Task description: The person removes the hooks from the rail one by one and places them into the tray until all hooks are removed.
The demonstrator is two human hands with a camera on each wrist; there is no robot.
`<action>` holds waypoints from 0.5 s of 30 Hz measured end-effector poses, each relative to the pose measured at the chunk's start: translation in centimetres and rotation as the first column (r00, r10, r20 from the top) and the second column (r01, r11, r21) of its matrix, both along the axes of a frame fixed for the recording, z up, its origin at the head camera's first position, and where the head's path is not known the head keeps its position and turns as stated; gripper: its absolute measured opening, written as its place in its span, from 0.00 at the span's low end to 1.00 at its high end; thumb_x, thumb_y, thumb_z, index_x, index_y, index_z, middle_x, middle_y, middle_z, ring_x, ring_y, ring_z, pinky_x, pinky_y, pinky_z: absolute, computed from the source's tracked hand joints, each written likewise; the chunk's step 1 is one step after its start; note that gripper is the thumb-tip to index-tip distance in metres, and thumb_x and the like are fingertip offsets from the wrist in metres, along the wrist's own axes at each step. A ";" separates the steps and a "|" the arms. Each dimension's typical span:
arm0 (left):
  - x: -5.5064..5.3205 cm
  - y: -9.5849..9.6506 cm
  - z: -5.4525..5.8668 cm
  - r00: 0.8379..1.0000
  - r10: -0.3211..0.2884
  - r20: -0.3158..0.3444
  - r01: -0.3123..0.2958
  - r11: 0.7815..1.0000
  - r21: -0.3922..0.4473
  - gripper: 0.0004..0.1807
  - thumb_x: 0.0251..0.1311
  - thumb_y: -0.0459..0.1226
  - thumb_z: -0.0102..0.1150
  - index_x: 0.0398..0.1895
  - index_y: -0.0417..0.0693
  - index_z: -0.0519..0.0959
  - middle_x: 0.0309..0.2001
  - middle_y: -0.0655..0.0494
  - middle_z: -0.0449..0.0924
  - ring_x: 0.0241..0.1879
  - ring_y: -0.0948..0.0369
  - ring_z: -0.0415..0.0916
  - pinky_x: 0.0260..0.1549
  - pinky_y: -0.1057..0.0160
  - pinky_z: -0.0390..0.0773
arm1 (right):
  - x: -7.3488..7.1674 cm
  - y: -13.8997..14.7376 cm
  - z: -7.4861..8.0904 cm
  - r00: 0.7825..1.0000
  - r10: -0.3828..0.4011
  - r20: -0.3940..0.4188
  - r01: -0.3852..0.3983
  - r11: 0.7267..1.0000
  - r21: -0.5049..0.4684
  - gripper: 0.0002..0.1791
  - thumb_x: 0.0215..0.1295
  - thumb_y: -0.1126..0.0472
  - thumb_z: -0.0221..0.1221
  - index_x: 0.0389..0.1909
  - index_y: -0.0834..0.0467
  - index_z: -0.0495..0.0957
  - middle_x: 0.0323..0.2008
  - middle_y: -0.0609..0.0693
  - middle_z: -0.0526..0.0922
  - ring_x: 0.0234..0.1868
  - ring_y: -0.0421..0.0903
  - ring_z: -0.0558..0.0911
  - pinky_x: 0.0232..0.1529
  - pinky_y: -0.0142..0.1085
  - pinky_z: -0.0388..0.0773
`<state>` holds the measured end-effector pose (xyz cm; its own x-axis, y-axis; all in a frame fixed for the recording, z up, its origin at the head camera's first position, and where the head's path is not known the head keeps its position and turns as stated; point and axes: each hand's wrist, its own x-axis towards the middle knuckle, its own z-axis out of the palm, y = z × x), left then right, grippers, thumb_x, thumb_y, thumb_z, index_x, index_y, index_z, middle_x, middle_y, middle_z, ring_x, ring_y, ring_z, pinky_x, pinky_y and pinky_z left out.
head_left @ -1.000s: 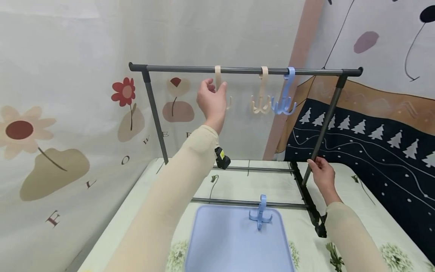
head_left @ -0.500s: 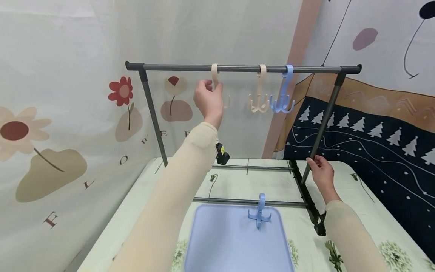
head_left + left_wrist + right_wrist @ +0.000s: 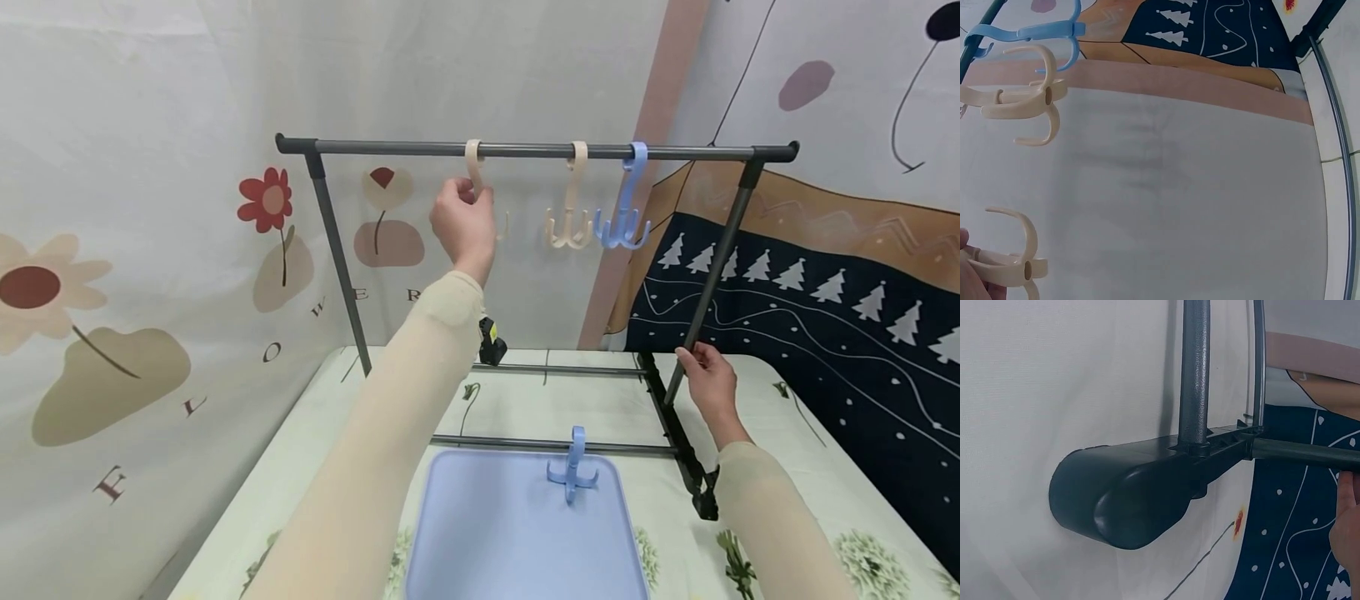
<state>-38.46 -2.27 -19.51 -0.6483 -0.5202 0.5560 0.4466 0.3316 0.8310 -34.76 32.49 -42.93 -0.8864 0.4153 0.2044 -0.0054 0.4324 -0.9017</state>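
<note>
My left hand [image 3: 463, 227] pinches the stem of a beige multi-prong hook [image 3: 473, 162], whose curved top sits over the rack's dark top bar [image 3: 375, 149]. In the left wrist view that hook's prongs [image 3: 1030, 240] stick out past the fingertips; in the head view the hand hides most of them. Low on the right upright [image 3: 712, 283], my right hand [image 3: 712, 388] grips the pole between thumb and fingers. Farther right along the bar hang a second beige hook [image 3: 576, 187] and a blue hook [image 3: 628, 204].
A light blue tray [image 3: 517, 533] lies at the front of the table, with another blue hook [image 3: 573, 471] on its far part. The rack's black foot [image 3: 678, 433] and lower rods [image 3: 525, 443] rest on the patterned cloth. A printed curtain [image 3: 187, 167] stands behind.
The left hand moves slightly left and its fingers close on the beige hook's stem, which now tilts a little. The right hand stays at the upright. The view shifts slightly.
</note>
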 end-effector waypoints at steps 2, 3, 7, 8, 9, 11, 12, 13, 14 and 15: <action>0.0 -0.1 0.0 1.000 0.004 0.003 -0.004 1.000 0.002 0.09 0.62 0.36 0.67 0.42 0.41 0.82 0.36 0.50 0.82 0.36 0.59 0.77 0.38 0.62 0.75 | 0.0 0.0 0.0 1.000 0.002 0.000 -0.002 1.000 0.002 0.30 0.74 0.42 0.51 0.62 0.62 0.72 0.55 0.60 0.78 0.46 0.41 0.76 0.55 0.44 0.72; 0.1 -0.1 0.0 1.000 0.008 0.004 -0.008 1.000 -0.003 0.09 0.62 0.36 0.67 0.42 0.41 0.82 0.36 0.51 0.83 0.36 0.59 0.77 0.38 0.62 0.75 | 0.0 0.0 0.0 1.000 0.002 0.000 -0.002 1.000 0.004 0.30 0.74 0.41 0.51 0.62 0.62 0.72 0.55 0.60 0.78 0.46 0.40 0.76 0.55 0.44 0.72; 0.2 -0.3 0.8 0.999 0.044 -0.008 -0.045 0.997 -0.057 0.08 0.61 0.35 0.67 0.41 0.41 0.84 0.36 0.51 0.84 0.36 0.58 0.78 0.40 0.62 0.75 | -0.1 0.0 0.0 1.000 0.004 -0.003 -0.004 1.000 0.006 0.30 0.74 0.42 0.51 0.62 0.62 0.72 0.56 0.60 0.78 0.45 0.39 0.76 0.56 0.44 0.73; 0.2 -0.4 1.1 0.998 0.053 -0.014 -0.054 0.996 -0.072 0.08 0.61 0.35 0.67 0.40 0.41 0.84 0.36 0.51 0.84 0.35 0.58 0.78 0.40 0.62 0.75 | -0.1 0.0 0.0 1.000 0.003 -0.003 -0.003 1.000 0.006 0.30 0.74 0.42 0.51 0.62 0.62 0.72 0.56 0.60 0.78 0.46 0.39 0.76 0.56 0.44 0.73; 0.3 -0.4 1.4 0.998 0.061 -0.019 -0.062 0.994 -0.084 0.07 0.61 0.35 0.67 0.39 0.41 0.84 0.35 0.51 0.84 0.35 0.58 0.78 0.40 0.61 0.75 | 0.0 0.0 0.0 1.000 0.002 -0.002 -0.002 1.000 0.006 0.30 0.74 0.42 0.51 0.62 0.62 0.72 0.56 0.60 0.78 0.46 0.40 0.76 0.56 0.45 0.72; 0.3 -0.4 2.0 0.997 0.075 -0.026 -0.077 0.992 -0.101 0.06 0.61 0.35 0.66 0.38 0.41 0.85 0.34 0.51 0.85 0.35 0.58 0.78 0.40 0.61 0.74 | 0.0 0.0 -0.1 1.000 0.002 0.001 -0.002 1.000 0.003 0.30 0.74 0.42 0.51 0.63 0.62 0.71 0.56 0.60 0.78 0.47 0.42 0.76 0.56 0.46 0.72; 0.3 -0.4 2.3 0.997 0.078 -0.026 -0.080 0.991 -0.104 0.06 0.61 0.35 0.66 0.37 0.42 0.85 0.34 0.51 0.85 0.34 0.58 0.78 0.40 0.61 0.74 | 0.0 -0.1 0.0 1.000 0.001 0.002 -0.001 1.000 0.003 0.30 0.74 0.42 0.51 0.63 0.62 0.71 0.56 0.60 0.78 0.47 0.43 0.76 0.56 0.46 0.72; 0.4 -0.4 2.6 0.996 0.082 -0.024 -0.084 0.991 -0.106 0.06 0.60 0.35 0.66 0.37 0.42 0.85 0.33 0.51 0.85 0.34 0.58 0.78 0.39 0.61 0.74 | 0.0 -0.1 0.0 1.000 0.000 0.003 0.000 1.000 0.002 0.30 0.74 0.42 0.50 0.63 0.62 0.72 0.56 0.60 0.78 0.47 0.44 0.76 0.56 0.46 0.72; 0.4 -0.4 2.8 0.996 0.082 -0.021 -0.084 0.991 -0.103 0.05 0.60 0.35 0.66 0.37 0.42 0.85 0.33 0.51 0.84 0.34 0.58 0.78 0.39 0.61 0.74 | 0.0 -0.1 0.0 1.000 -0.002 0.004 0.002 1.000 0.003 0.30 0.74 0.42 0.50 0.63 0.62 0.72 0.56 0.60 0.78 0.47 0.44 0.76 0.56 0.46 0.72; 0.4 -0.4 3.0 0.996 0.087 -0.021 -0.088 0.991 -0.100 0.05 0.60 0.35 0.66 0.37 0.42 0.85 0.33 0.51 0.84 0.34 0.58 0.78 0.39 0.61 0.74 | 0.0 -0.1 0.0 1.000 -0.002 0.004 0.002 1.000 0.003 0.30 0.74 0.42 0.50 0.63 0.62 0.71 0.56 0.60 0.78 0.47 0.44 0.76 0.56 0.47 0.72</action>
<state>-38.03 -2.67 -16.55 -0.5933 -0.5151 0.6186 0.4254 0.4517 0.7842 -34.75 32.38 -42.89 -0.8865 0.4161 0.2023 -0.0014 0.4349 -0.9005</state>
